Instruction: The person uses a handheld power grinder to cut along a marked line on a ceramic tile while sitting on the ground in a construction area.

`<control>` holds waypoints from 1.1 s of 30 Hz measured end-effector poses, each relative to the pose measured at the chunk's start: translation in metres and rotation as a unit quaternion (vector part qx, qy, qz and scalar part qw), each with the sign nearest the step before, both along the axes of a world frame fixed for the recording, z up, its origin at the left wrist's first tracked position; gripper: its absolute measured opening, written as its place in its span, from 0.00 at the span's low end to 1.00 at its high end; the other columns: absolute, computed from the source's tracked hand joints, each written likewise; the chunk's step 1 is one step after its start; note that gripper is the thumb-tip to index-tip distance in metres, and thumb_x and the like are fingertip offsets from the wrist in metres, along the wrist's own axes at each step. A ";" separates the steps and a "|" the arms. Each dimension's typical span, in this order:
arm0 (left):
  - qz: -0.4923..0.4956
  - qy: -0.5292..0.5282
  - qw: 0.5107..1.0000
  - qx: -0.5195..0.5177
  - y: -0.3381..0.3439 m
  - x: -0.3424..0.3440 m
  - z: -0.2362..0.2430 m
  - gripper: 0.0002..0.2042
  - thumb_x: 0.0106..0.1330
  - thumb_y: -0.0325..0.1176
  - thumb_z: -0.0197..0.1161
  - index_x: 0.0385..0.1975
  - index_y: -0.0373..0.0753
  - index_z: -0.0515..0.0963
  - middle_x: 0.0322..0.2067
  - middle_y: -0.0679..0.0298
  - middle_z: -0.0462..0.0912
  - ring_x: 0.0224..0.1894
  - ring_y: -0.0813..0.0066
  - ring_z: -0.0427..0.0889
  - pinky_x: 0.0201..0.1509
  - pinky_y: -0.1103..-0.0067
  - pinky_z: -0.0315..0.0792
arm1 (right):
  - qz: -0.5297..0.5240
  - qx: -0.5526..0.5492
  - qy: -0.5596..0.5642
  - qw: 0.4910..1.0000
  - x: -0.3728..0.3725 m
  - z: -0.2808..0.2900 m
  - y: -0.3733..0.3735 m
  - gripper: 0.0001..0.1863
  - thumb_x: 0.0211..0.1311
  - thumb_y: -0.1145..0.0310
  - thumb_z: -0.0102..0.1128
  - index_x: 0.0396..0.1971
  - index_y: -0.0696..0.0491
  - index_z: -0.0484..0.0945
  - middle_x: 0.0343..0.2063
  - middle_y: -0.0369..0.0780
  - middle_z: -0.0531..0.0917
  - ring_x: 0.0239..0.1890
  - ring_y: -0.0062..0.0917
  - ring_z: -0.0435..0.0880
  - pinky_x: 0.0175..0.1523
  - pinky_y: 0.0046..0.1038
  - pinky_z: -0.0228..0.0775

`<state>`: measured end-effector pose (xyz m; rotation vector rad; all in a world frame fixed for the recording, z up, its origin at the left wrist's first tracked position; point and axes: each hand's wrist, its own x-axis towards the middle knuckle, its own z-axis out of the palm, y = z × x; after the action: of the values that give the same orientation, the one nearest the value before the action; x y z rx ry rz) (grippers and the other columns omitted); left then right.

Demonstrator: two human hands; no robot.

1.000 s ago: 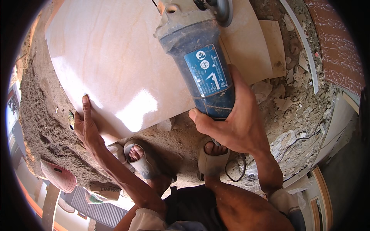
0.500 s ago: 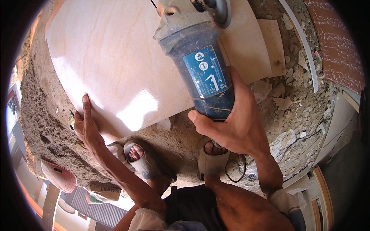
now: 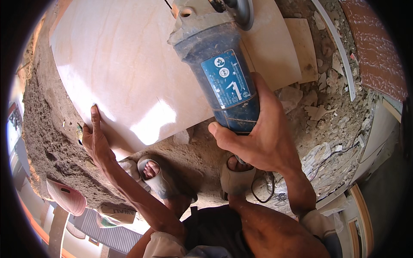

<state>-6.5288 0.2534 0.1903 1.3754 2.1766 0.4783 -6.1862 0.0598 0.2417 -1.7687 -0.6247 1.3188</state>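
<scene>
A large glossy cream tile (image 3: 124,73) with faint veining lies before me, sunlight glaring off its near part. My left hand (image 3: 98,142) grips the tile's left edge, thumb on top and the other fingers partly hidden at the edge. Above the tile's right part, my right hand (image 3: 262,133) is wrapped around the rear of a dusty blue angle grinder (image 3: 228,81). The grinder's head points away from me, its disc (image 3: 246,13) at the upper right side. Whether the disc touches the tile, I cannot tell. A cord hangs below my right wrist.
Another tile piece (image 3: 303,51) lies under the large tile's right side. Broken rubble (image 3: 318,112) and a white strip (image 3: 340,47) are farther right, near a brown textured panel (image 3: 380,51). My sandalled feet (image 3: 165,176) stand close to the near edge. A pink object (image 3: 66,197) lies at lower left.
The grinder and my right hand have shifted very slightly left and up. My left hand keeps its place on the tile edge.
</scene>
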 end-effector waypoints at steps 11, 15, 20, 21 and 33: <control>-0.010 -0.003 1.000 0.016 0.000 0.000 0.000 0.33 0.70 0.61 0.74 0.56 0.32 0.84 0.49 0.54 0.90 0.48 0.69 0.88 0.56 0.69 0.83 | -0.003 0.000 0.003 1.000 -0.001 -0.001 -0.003 0.31 0.53 0.64 0.81 0.54 0.58 0.75 0.34 0.39 0.84 0.32 0.23 0.87 0.42 0.31 0.81; -0.004 0.011 1.000 0.002 -0.001 0.001 0.001 0.33 0.70 0.61 0.74 0.55 0.32 0.85 0.47 0.55 0.91 0.47 0.71 0.88 0.55 0.71 0.83 | 0.007 0.002 -0.008 1.000 0.000 -0.001 -0.004 0.31 0.53 0.64 0.81 0.53 0.58 0.75 0.34 0.39 0.84 0.33 0.23 0.87 0.42 0.31 0.81; -0.002 0.017 1.000 0.005 -0.001 0.002 0.001 0.33 0.69 0.61 0.74 0.55 0.33 0.86 0.47 0.56 0.91 0.46 0.71 0.89 0.55 0.71 0.84 | 0.009 -0.013 -0.006 1.000 0.001 0.002 -0.007 0.31 0.52 0.64 0.81 0.53 0.58 0.75 0.34 0.39 0.84 0.35 0.24 0.86 0.44 0.32 0.81; -0.007 0.002 1.000 0.008 -0.001 0.001 0.001 0.40 0.66 0.62 0.76 0.60 0.28 0.80 0.48 0.53 0.90 0.46 0.68 0.89 0.54 0.70 0.85 | 0.008 -0.018 -0.002 1.000 0.000 0.003 -0.008 0.31 0.52 0.64 0.80 0.53 0.58 0.75 0.35 0.39 0.84 0.35 0.24 0.86 0.45 0.32 0.81; -0.009 -0.001 1.000 0.000 0.001 -0.001 0.001 0.31 0.71 0.58 0.73 0.58 0.33 0.85 0.51 0.55 0.91 0.50 0.70 0.89 0.59 0.70 0.84 | 0.007 -0.022 0.011 1.000 0.001 0.004 -0.013 0.32 0.52 0.64 0.80 0.54 0.58 0.74 0.35 0.39 0.84 0.36 0.23 0.86 0.44 0.32 0.80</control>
<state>-6.5298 0.2539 0.1915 1.3927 2.1615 0.4716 -6.1852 0.0467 0.2454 -1.7870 -0.6011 1.3690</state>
